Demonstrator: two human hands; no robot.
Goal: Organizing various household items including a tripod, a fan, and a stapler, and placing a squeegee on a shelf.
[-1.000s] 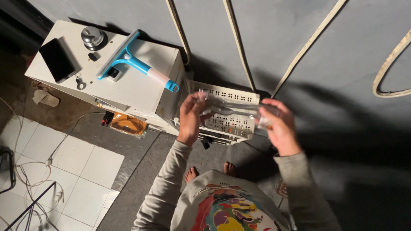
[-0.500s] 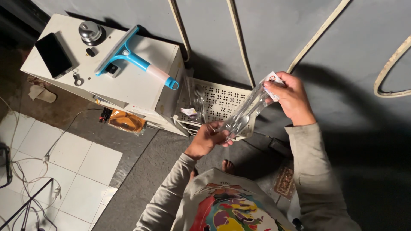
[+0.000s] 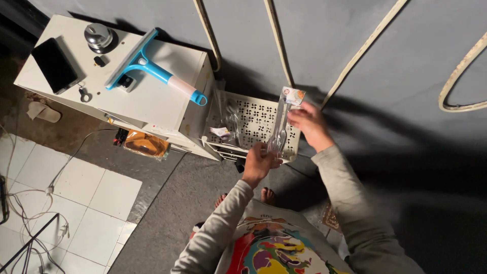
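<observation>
The clear plastic packet (image 3: 282,124), long and narrow with a printed card at its top and what look like clear plastic spoons inside, hangs in the air between the two hands, over the near edge of the cream perforated basket (image 3: 253,117). Its long axis runs steeply, top end tilted slightly to the right. The right hand (image 3: 310,124) pinches the card end, so the packet runs down and to the left from those fingers; the fingers are closed narrow on it. The left hand (image 3: 259,161) grips the bottom end from below, fingers curled shut around it, the packet rising up and right from them. Both hands are on it, neither nearer. Both forearms in grey sleeves reach forward, the right one raised higher. Left of the basket stands a white cabinet whose surface (image 3: 147,101) carries a blue squeegee (image 3: 152,68).
</observation>
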